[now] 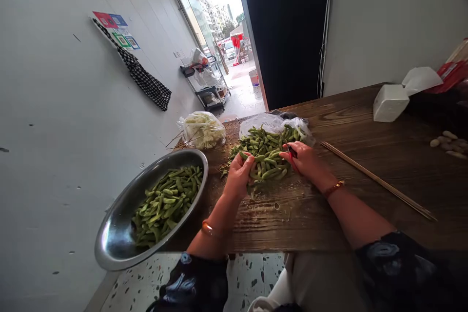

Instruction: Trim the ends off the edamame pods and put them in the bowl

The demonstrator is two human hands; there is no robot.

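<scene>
My left hand [237, 178] pinches a green edamame pod [243, 155] between thumb and fingers, at the near left of a heap of edamame pods [263, 140]. On the heap's right side, my right hand [309, 160] is closed around small scissors [292, 155] with red handles; their dark blades point towards the pods. The heap spills from a clear plastic bag [252, 122] onto the wooden table [310, 219]. To the left of my left hand stands a tilted-looking steel basin [114, 234] with many pods [166, 200] in it.
A bag of cauliflower [204, 129] lies behind the basin. Thin wooden sticks [376, 180] lie on the right of the table. Farther right are a tissue pack [390, 102] and some peanuts [451, 144]. A cart [208, 83] stands by the open doorway, beyond the table.
</scene>
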